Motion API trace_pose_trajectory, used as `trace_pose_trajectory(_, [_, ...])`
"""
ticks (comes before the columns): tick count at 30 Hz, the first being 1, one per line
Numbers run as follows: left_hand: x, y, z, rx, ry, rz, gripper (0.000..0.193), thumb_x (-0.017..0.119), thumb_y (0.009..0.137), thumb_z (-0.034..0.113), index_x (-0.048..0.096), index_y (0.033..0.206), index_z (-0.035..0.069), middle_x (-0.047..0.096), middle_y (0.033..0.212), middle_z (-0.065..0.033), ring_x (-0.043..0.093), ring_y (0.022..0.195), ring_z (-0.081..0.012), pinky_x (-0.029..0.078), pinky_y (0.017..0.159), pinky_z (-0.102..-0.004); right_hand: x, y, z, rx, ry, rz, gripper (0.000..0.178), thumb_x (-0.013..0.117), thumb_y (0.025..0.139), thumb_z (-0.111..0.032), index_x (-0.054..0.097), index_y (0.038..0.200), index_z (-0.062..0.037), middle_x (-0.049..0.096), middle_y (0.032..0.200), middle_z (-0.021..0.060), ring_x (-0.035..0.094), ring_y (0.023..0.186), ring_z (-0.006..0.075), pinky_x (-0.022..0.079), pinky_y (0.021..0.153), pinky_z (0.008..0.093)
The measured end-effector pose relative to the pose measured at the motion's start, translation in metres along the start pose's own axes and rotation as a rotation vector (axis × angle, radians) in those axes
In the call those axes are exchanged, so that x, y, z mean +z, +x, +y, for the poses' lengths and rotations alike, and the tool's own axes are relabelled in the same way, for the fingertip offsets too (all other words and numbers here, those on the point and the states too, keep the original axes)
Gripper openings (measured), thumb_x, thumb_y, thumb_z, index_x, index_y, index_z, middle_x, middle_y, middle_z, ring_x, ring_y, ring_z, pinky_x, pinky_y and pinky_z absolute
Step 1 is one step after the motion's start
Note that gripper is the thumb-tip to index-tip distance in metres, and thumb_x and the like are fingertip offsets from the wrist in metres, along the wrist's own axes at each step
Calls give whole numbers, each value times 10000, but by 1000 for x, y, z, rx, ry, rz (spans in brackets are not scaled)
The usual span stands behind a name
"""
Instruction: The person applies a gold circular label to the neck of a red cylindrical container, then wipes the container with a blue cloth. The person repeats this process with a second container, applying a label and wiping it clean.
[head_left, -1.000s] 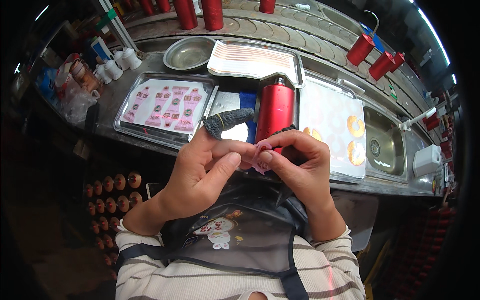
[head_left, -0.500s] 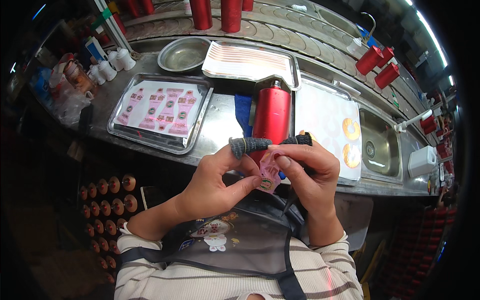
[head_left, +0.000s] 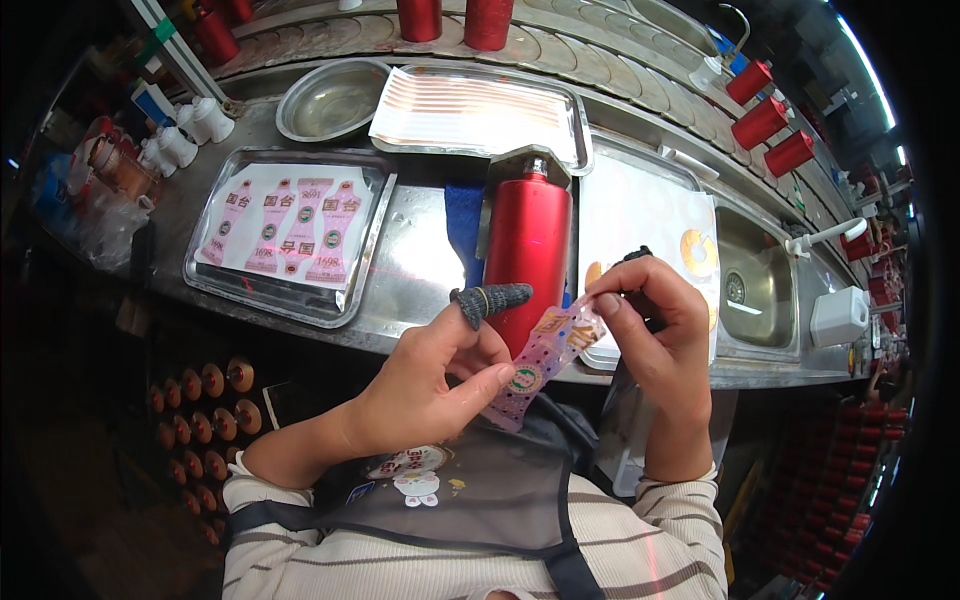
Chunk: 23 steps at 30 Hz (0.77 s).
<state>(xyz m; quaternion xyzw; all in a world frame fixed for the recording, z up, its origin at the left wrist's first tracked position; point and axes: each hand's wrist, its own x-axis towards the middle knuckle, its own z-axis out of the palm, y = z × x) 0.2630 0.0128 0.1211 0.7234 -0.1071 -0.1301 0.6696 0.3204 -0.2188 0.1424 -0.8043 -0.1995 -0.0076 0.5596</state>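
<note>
Between my hands a pink decal [head_left: 555, 345] with a green round emblem is stretched at a slant. My left hand [head_left: 450, 365] pinches its lower part between thumb and fingers, a dark knitted finger cover [head_left: 490, 302] on its raised index finger. My right hand [head_left: 660, 325] grips the upper right end between thumb and forefinger; a dark cover shows on that hand too. Just beyond the decal a glossy red bottle [head_left: 530, 235] lies with its neck pointing away, on a metal holder. Beside it is a blue cloth [head_left: 463, 235].
At left, a metal tray [head_left: 290, 312] carries a sheet of pink decals [head_left: 283, 225]. Behind are a round metal basin [head_left: 330, 100] and a tray of striped strips [head_left: 480, 110]. Sheets with gold rings [head_left: 697, 253] lie right, before a sink [head_left: 755, 285]. Red bottles [head_left: 760, 122] stand on a conveyor.
The decal, bunched between my fingers before, is now spread out longer. My right hand has drawn away to the right, and the view has shifted slightly.
</note>
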Motion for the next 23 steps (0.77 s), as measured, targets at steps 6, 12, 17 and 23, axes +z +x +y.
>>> trace_pose_trajectory(6, [10, 21, -17, -124, -85, 100, 329, 653, 908, 29, 460, 1160, -56, 640, 845, -86, 662, 680, -124, 531, 590, -284, -11, 49, 0, -108, -245, -84, 50, 641, 882, 37, 664, 925, 26, 632, 832, 46, 555, 697, 71, 414, 602, 216])
trace_pose_trajectory(12, [9, 38, -12, -120, 256, 140, 298, 691, 881, 62, 444, 1010, -44, 624, 712, -99, 658, 591, -189, 492, 525, -321, -3, 94, 35, -253, -389, -175, 109, 679, 860, 3, 660, 967, 11, 645, 832, 84, 585, 732, 153, 459, 640, 268])
trace_pose_trajectory(17, [5, 39, -13, -151, 247, 181, 283, 703, 857, 60, 458, 971, -22, 609, 675, -92, 633, 547, -228, 481, 514, -341, 6, 96, 48, -172, -324, -61, 111, 683, 867, -21, 663, 975, -4, 638, 834, 58, 509, 646, 106, 418, 583, 252])
trace_pose_trajectory(23, [-8, 38, -25, 441, 741, 364, 450, 770, 828, 159, 540, 1188, 16, 626, 1042, -187, 656, 906, -344, 523, 765, -399, 4, 75, 38, -126, -418, 81, 335, 703, 839, -87, 680, 1173, -101, 685, 925, 144, 654, 817, 268, 514, 750, 341])
